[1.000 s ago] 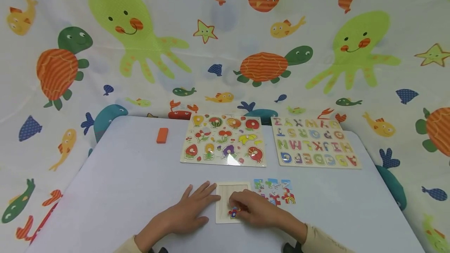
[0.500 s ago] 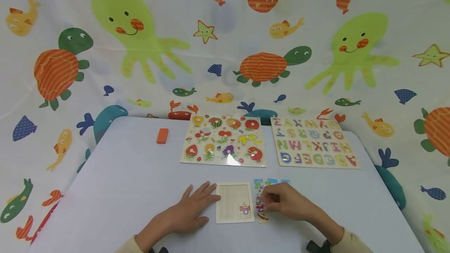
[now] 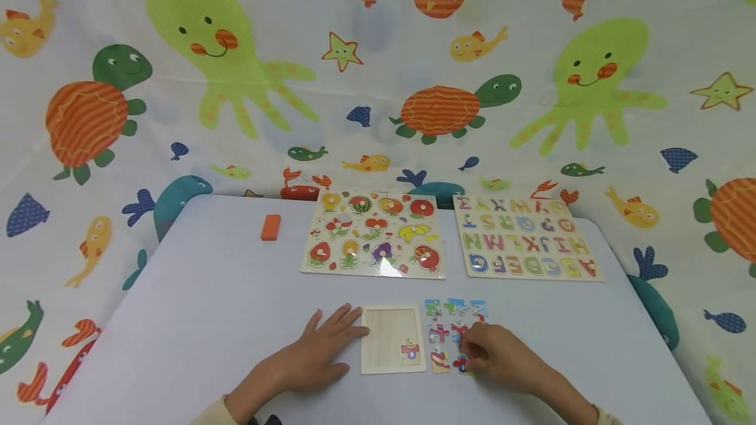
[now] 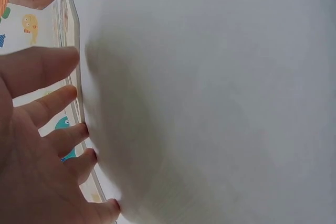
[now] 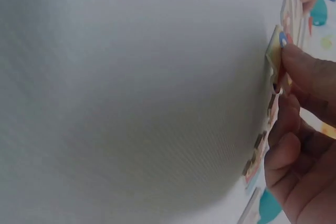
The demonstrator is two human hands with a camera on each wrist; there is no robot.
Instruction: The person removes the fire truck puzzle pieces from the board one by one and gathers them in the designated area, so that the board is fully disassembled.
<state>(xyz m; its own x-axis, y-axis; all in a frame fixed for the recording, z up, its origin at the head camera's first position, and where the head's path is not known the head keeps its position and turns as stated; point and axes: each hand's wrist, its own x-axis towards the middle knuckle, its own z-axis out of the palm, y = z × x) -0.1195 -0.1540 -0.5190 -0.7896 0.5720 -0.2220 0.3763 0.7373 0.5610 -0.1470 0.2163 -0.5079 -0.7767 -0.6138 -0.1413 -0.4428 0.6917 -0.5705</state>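
My left hand (image 3: 315,356) lies with fingers spread on the white table, fingertips touching the left edge of a wooden puzzle frame (image 3: 365,340). In the left wrist view, those fingers (image 4: 65,137) are straight along the rim. One jigsaw piece (image 3: 410,353) sits in the frame's lower right corner. To the right, my right hand (image 3: 502,356) pinches another jigsaw piece (image 3: 461,364), red and blue. The right wrist view shows this piece tilted up between thumb and fingers. Several loose jigsaw pieces (image 3: 438,333) lie in rows between frame and hand; the hand partly covers some.
Behind the frame lies a fruit puzzle board (image 3: 374,235), and right of it an alphabet board (image 3: 528,238). An orange block (image 3: 270,227) rests at the back left. A sea-animal curtain (image 3: 378,84) hangs behind the table.
My right hand has set a jigsaw piece in the frame's lower right corner, moved right over the loose pieces, and now pinches another one. The left hand has stayed in place.
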